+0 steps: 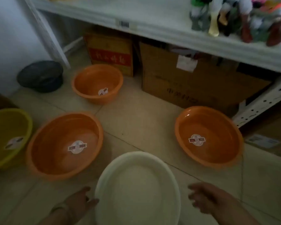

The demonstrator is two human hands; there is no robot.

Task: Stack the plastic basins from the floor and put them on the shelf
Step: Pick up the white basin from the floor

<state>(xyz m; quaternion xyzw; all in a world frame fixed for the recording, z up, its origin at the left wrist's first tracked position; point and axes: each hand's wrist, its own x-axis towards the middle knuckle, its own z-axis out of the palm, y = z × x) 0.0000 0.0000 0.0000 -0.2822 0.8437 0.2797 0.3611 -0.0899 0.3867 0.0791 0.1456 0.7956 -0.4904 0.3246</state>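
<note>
A white basin (137, 189) sits on the tiled floor right in front of me. My left hand (78, 203) touches its left rim, thumb against the edge. My right hand (204, 198) hovers open just right of it, fingers spread, holding nothing. Three orange basins stand on the floor: a large one (65, 146) at left, a small one (97, 83) farther back, another (208, 137) at right. A yellow basin (7, 137) lies at the far left edge. The white shelf (152, 25) runs across the top.
Cardboard boxes (191, 83) sit under the shelf. Toy figures (237, 18) crowd the shelf's right end. A dark cap-like object (40, 76) lies by the wall at left. A perforated shelf post (263, 101) stands at right.
</note>
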